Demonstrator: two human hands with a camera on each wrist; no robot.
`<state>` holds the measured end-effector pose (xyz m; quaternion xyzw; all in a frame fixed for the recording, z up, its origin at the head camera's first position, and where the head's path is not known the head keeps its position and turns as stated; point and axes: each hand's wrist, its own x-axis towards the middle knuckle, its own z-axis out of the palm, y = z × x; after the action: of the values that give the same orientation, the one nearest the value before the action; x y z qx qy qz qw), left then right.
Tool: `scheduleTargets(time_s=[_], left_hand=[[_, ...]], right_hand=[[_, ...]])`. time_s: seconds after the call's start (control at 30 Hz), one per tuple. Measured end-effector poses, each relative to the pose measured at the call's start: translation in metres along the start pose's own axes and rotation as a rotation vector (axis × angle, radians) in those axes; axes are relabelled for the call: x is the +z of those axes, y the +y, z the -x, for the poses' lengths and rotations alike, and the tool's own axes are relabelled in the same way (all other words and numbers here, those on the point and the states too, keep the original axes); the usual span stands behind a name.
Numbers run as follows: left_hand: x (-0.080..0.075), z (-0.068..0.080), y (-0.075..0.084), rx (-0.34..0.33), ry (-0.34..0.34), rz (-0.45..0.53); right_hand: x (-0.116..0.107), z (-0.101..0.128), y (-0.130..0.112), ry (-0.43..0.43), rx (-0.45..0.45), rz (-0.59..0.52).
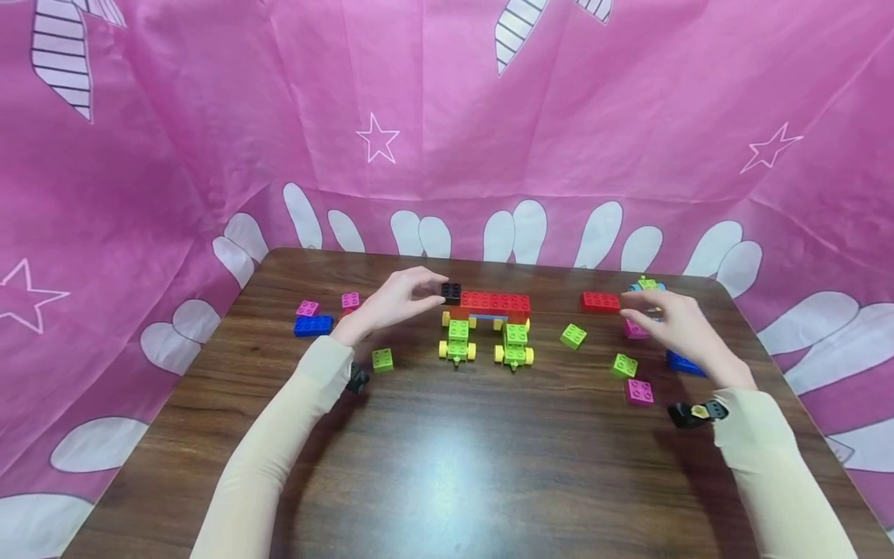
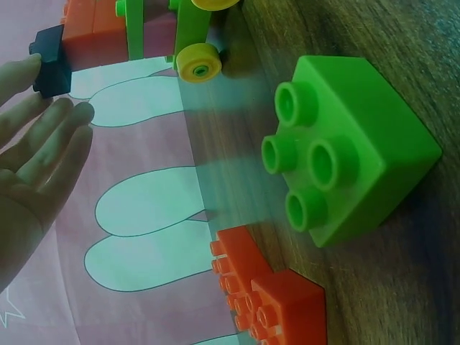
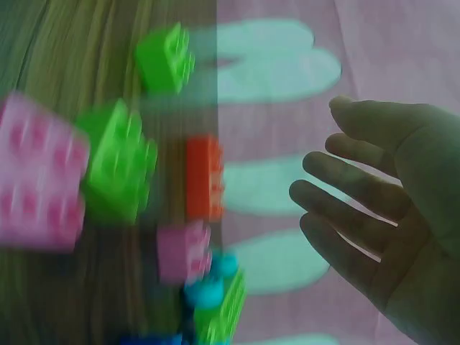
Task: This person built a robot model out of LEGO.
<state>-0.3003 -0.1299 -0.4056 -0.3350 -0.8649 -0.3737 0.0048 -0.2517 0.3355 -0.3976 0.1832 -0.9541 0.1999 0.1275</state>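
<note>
My left hand (image 1: 398, 299) pinches a black toy brick (image 1: 451, 293) between thumb and fingers. The brick sits at the left end of a long red brick row (image 1: 496, 302), which stands on a base with yellow wheels. In the left wrist view, the black brick (image 2: 53, 61) meets the end of the red row. Two small green cars (image 1: 458, 332) with yellow wheels stand in front of the row. My right hand (image 1: 673, 322) is held with fingers apart and nothing in it, near a red brick (image 1: 601, 301) on the right. In the right wrist view, a gap separates its fingers from the bricks.
Loose green bricks (image 1: 573, 335) and pink bricks (image 1: 639, 391) lie to the right, along with a blue brick (image 1: 686, 362) and a blue-wheeled piece (image 1: 647, 284). On the left are a blue brick (image 1: 313, 325), pink bricks (image 1: 350, 300) and a green brick (image 1: 382, 359). A pink curtain (image 1: 454, 140) hangs behind the table.
</note>
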Motion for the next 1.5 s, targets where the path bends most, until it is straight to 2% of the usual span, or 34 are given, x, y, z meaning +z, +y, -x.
scheduleTargets(time_s=[0.3,0.53,0.73,0.97,1.27,1.5], left_hand=[[0.001,0.0,0.0,0.007,-0.002,0.019],[0.0,-0.002,0.001,0.017,-0.002,0.007],[0.0,-0.002,-0.001,-0.003,0.0,0.016],[-0.001,-0.001,-0.001,-0.011,0.0,0.017],[-0.001,-0.002,-0.002,-0.015,0.006,-0.008],[0.0,-0.002,-0.001,-0.016,0.003,-0.003]], right_hand=[[-0.026,0.037,0.056,0.015,0.2,0.016],[-0.044,0.065,0.088,0.049,0.229,0.012],[-0.045,0.084,0.105,-0.034,0.237,0.032],[-0.041,0.103,0.12,-0.123,0.386,-0.029],[-0.031,0.11,0.13,-0.158,0.374,-0.033],[-0.029,0.113,0.132,-0.124,0.313,0.064]])
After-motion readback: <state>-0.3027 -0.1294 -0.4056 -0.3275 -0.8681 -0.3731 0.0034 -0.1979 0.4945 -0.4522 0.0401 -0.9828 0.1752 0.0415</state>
